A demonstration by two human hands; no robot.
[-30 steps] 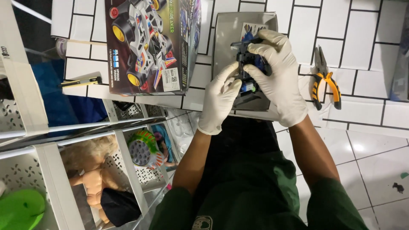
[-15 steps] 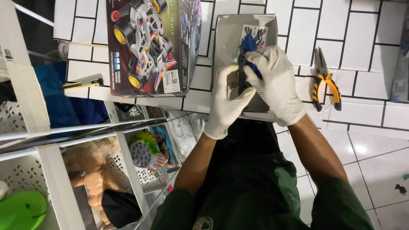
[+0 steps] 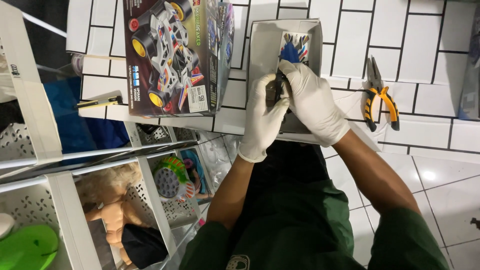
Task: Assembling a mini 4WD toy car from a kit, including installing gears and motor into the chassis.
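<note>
Both of my hands wear white gloves and meet over an open grey cardboard tray (image 3: 260, 45) on the white tiled tabletop. My left hand (image 3: 264, 117) and my right hand (image 3: 312, 100) pinch a small dark toy car part (image 3: 278, 86) between them. A blue piece with a coloured sticker sheet (image 3: 294, 47) shows just above my fingers inside the tray. Most of the dark part is hidden by my fingers.
A toy racing car box lid (image 3: 175, 55) lies left of the tray. Orange-handled pliers (image 3: 380, 95) rest to the right. A yellow-handled knife (image 3: 97, 102) sits at the table's left edge. White perforated shelves (image 3: 150, 200) below hold a doll (image 3: 112, 215) and other toys.
My hands have shifted slightly up and right over the tray, and the fingers have closed tighter around the dark part, hiding more of it.
</note>
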